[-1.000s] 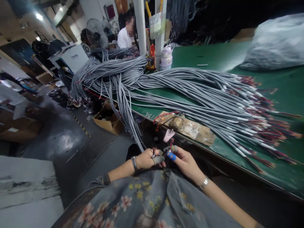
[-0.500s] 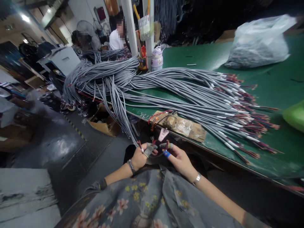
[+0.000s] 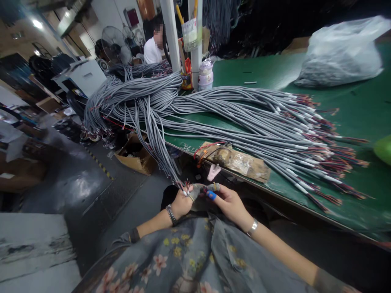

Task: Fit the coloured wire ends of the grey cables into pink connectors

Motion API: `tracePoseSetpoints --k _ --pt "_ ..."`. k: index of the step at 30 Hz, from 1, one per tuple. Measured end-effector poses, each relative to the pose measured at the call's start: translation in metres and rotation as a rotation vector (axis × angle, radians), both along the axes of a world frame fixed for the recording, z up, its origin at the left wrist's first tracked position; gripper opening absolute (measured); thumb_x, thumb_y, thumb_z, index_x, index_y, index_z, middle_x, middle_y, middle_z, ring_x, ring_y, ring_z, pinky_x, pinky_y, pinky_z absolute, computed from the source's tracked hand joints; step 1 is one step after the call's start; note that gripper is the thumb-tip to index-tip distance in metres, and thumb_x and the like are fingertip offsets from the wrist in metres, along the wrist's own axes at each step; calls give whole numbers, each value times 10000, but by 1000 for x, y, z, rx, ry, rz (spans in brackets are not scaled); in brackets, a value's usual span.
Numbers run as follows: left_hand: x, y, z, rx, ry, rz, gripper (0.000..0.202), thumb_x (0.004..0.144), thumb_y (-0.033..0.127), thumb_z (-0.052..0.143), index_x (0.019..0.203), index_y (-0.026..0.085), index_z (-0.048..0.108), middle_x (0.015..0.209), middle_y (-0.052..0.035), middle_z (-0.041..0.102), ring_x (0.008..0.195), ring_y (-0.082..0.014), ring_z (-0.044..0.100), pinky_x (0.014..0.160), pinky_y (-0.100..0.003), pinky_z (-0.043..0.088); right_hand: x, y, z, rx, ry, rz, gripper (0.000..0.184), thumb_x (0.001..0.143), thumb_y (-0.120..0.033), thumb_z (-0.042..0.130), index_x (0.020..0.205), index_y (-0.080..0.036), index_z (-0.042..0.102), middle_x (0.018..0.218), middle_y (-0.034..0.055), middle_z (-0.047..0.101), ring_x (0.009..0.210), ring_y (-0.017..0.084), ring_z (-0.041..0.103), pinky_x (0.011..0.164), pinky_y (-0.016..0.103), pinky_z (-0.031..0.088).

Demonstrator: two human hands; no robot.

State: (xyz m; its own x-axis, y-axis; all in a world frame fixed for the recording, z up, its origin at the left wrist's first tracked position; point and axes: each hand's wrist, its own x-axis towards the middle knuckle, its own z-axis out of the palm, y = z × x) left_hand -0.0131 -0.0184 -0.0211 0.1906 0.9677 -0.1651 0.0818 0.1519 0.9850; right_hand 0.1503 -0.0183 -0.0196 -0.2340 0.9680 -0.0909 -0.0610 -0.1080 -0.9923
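Grey multi-core cables (image 3: 155, 140) hang over the bench's front edge, their stripped ends reaching my left hand (image 3: 183, 202). That hand is closed around the cable ends, with thin coloured wires (image 3: 187, 184) poking out above the fingers. My right hand (image 3: 229, 202) is pinched close beside it, its covered thumb and forefinger together at the wire tips; blue tape wraps the thumb. Fingertips of both hands meet or nearly meet, and the small wire ends between them are partly hidden. Grey finger covers sit on several fingertips.
More grey cables (image 3: 232, 110) lie along the green bench (image 3: 269, 69). A taped wooden board (image 3: 247, 165) and a pink clip-like piece (image 3: 214, 172) are at its front edge. A plastic bag (image 3: 339, 57) stands at right, a cardboard box (image 3: 137, 156) below. A person (image 3: 152, 49) sits beyond.
My right hand has moved left, closing the gap to my left hand, so the fingertips now come together at the wires. The view has shifted slightly.
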Motion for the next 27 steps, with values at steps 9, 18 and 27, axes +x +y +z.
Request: tracePoseSetpoints --k 9,18,27 --pt "-4 -4 -4 -30 -17 -190 482 766 634 562 825 160 621 627 -2 604 501 -94 534 522 -223 438 -5 4 3 -120 34 -14 386 619 -576 702 682 -207 603 579 -11 583 532 134 506 540 285 451" --pt "0 -6 5 -123 65 -220 482 712 621 621 581 168 525 471 20 516 394 -84 497 405 -197 365 2 11 9 -199 37 72 379 573 -511 766 677 -194 586 565 -32 556 494 98 428 460 236 335" --pt "5 -3 11 -144 62 -8 487 660 620 650 558 167 505 435 28 504 332 -72 464 351 -184 303 -6 15 9 -216 50 -10 478 495 -593 776 600 -184 552 506 -59 472 474 79 347 465 242 280"
